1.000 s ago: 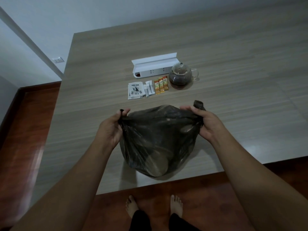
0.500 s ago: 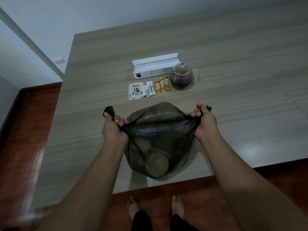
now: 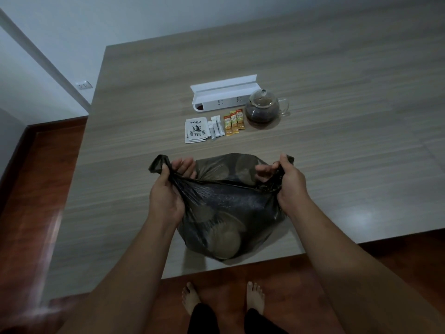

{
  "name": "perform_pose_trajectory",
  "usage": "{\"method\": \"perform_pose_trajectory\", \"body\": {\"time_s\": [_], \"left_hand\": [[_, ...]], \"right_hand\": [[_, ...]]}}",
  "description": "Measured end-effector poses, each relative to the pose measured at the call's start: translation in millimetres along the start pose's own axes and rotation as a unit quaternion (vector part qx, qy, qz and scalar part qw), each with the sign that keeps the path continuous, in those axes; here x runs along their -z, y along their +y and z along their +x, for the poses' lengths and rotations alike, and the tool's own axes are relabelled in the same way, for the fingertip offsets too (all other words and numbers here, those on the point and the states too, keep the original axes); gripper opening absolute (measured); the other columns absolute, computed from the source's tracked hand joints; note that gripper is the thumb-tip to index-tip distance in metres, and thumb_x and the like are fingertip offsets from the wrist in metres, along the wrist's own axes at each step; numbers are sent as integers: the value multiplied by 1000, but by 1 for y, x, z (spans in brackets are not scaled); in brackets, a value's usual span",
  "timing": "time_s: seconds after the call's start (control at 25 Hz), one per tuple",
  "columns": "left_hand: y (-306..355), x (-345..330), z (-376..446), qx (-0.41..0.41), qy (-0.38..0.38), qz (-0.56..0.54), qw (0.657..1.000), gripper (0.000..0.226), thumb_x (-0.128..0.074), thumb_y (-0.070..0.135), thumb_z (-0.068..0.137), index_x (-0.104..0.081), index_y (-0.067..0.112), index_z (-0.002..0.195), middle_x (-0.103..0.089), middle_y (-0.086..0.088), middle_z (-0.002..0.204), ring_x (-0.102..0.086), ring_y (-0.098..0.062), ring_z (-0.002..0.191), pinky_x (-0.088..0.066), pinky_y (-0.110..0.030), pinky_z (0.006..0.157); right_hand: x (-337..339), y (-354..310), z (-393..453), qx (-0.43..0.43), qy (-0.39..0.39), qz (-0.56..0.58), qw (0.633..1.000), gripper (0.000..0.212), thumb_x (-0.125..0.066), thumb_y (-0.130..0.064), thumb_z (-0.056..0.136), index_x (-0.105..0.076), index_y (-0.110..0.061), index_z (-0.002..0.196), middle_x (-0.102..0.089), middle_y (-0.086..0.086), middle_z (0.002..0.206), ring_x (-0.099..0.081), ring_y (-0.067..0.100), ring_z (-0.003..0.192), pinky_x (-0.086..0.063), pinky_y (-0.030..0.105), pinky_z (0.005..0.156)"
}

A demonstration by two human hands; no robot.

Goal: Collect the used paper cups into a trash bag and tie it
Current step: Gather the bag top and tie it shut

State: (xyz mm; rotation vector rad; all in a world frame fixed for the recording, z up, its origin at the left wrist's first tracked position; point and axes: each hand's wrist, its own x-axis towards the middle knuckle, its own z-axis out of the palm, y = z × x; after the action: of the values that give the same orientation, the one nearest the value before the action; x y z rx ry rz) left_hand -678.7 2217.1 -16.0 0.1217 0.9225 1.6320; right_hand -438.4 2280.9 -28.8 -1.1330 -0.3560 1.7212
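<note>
The trash bag [image 3: 231,203] is thin dark plastic, see-through, shiny and crinkly where it bunches under the fingers [image 3: 185,165]. Table [image 3: 337,153] beyond the fingertips looks like matt wood-grain laminate. Teapot [image 3: 262,109] is clear glossy glass, the sachets [image 3: 232,121] slick foil-ish, and the floor [image 3: 36,189] polished reddish wood.

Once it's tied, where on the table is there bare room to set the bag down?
Bare table right of the bag and teapot, and left of the left hand. Crowded behind the bag: tea packet, sachets, white box.
</note>
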Motion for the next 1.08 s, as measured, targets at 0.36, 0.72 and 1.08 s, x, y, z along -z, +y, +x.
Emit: {"method": "perform_pose_trajectory", "body": {"time_s": [0.36,0.72,1.08], "left_hand": [[16,-14,-1,-76,67,-67,993,35,-34,31,106,-49,15,79,-52,-2,48,-65,-21,55,-55,-38,74],[-11,4,4,12,63,165,984,40,-34,36,107,-51,13,79,-28,7,38,-23,-6,26,-18,-12,30],[-6,22,-8,37,44,60,997,41,-34,36,106,-51,14,76,-28,7,39,-28,-7,30,-32,-18,36]], "right_hand": [[-11,-19,0,12,-13,120,993,46,-35,-43,104,-44,-19,65,-72,19,76,-72,30,81,-58,41,74],[-6,17,-7,42,-43,-244,968,46,-39,-43,103,-48,-12,70,-31,0,35,-27,13,28,-30,23,38],[12,29,-5,59,6,-304,951,48,-41,-40,102,-47,-12,64,-34,-1,34,-36,16,30,-40,31,48]]}}
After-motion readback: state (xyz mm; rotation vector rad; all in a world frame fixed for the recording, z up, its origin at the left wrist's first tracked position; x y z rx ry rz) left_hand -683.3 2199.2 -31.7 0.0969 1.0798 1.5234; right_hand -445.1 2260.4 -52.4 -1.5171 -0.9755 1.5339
